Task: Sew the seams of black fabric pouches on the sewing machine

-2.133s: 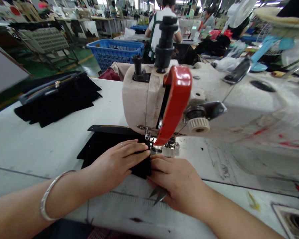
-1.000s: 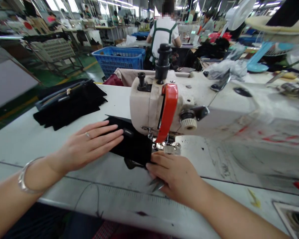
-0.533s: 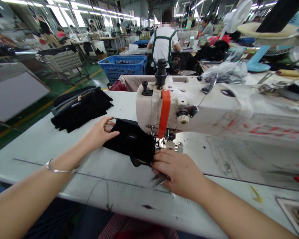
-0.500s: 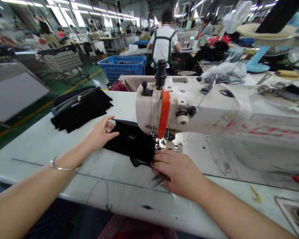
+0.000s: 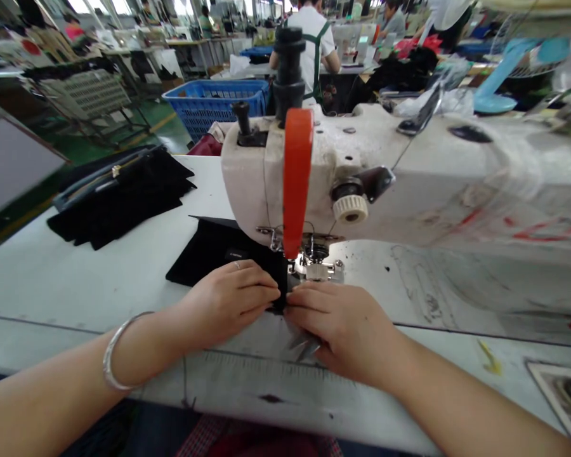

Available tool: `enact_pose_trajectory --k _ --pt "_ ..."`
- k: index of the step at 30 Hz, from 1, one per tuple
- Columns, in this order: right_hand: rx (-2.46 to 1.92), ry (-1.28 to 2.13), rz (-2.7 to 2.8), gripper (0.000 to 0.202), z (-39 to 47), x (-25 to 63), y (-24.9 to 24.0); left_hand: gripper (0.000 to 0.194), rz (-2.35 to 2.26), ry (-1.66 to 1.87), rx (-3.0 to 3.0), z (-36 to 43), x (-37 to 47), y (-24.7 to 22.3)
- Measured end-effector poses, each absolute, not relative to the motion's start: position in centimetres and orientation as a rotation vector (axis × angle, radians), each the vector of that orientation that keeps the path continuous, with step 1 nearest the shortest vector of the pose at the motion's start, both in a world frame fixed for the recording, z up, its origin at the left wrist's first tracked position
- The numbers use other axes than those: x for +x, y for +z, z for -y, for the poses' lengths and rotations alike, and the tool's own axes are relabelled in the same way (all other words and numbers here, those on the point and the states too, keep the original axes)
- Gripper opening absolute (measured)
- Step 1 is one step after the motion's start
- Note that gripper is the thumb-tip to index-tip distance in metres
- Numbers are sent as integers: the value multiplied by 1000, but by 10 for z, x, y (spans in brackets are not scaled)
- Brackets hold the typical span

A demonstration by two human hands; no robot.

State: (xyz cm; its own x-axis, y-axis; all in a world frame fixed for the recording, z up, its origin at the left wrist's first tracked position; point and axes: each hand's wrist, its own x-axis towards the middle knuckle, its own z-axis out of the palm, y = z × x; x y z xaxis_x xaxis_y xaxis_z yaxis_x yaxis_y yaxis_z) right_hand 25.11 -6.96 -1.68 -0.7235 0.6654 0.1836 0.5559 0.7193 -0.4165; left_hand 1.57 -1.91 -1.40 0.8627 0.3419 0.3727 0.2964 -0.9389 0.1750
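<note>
A black fabric piece [image 5: 209, 251] with a small label lies on the machine table, its right edge beside the presser foot [image 5: 316, 271] of the sewing machine [image 5: 385, 184]. My left hand [image 5: 228, 298] is closed on the near right corner of this piece, fingertips pinched together. Close by, my right hand [image 5: 342, 324] rests in front of the presser foot, its fingertips at the fabric's edge. Pointed metal blades, apparently small scissors [image 5: 306, 346], stick out from under the right palm; their handles are hidden.
A stack of black fabric pieces [image 5: 124, 197] with a zipper lies at the left of the table [image 5: 209, 184]. An orange lever guard [image 5: 297, 184] hangs on the machine head. Behind stand a blue crate [image 5: 219, 105] and a seated co-worker [image 5: 309, 51].
My left hand has moved right from the fabric's far left edge to its near right corner and closed there. My right hand stays by the presser foot. The view has moved closer.
</note>
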Motion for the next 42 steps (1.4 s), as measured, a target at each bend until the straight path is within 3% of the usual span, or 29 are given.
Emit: enact_pose_trajectory --k 9,27,42 --pt "-994 355 2633 30 70 252 -16 31 -410 644 2973 22 19 -16" --pt "-959 413 2564 37 67 254 -24 16 -530 792 2690 24 18 -24" --pt "-979 399 2526 44 71 258 -23 35 -438 632 2849 20 18 -28"
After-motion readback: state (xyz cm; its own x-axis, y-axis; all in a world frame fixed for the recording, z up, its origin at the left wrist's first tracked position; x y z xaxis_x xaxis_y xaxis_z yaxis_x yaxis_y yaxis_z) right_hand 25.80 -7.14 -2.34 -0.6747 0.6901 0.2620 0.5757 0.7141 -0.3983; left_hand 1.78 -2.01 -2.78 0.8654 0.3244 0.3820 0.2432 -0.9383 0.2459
